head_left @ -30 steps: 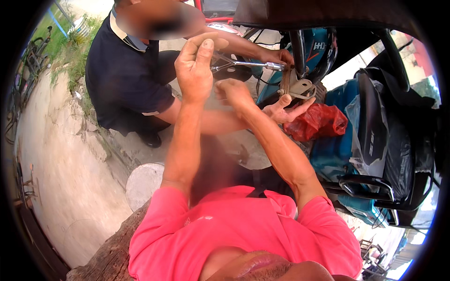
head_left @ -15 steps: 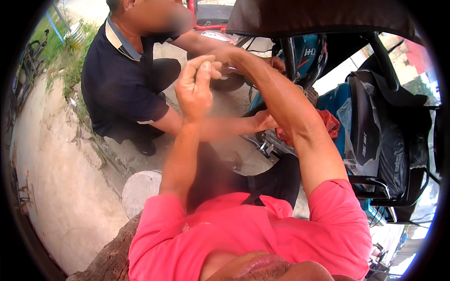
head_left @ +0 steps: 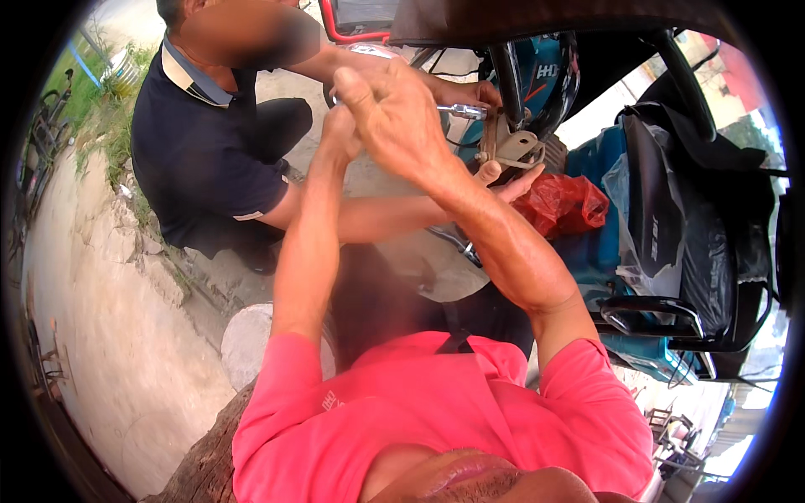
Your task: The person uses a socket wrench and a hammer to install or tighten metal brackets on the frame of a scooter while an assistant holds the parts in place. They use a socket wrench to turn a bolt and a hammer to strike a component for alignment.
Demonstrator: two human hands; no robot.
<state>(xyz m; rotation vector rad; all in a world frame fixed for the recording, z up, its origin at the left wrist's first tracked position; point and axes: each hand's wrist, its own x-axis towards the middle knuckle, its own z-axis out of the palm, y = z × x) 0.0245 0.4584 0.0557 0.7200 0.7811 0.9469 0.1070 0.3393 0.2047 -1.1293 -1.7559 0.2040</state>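
Note:
My right hand (head_left: 401, 121) is raised in front of my chest, its thumb standing apart and the other fingers foreshortened. Behind it, my left hand (head_left: 342, 132) is partly covered, so its grip is hidden. A chrome tool shaft (head_left: 463, 110) shows just right of my right hand; its left part is hidden behind that hand. A co-worker's hand (head_left: 478, 95) is at the shaft's right end, beside a metal bracket (head_left: 518, 149) on a teal motor vehicle (head_left: 537, 75). The co-worker's other hand (head_left: 513, 186) lies open under the bracket.
The co-worker (head_left: 205, 151) squats at the left in a dark shirt. A red plastic bag (head_left: 558, 205) lies against the vehicle, near a plastic-wrapped black seat (head_left: 654, 210). A round pale block (head_left: 247, 339) and a tree trunk (head_left: 205, 444) are by my left side.
My right hand has drawn back toward me, in front of my left hand, which has risen slightly. The chrome shaft and bracket show more plainly. The co-worker's lower hand is now under the bracket.

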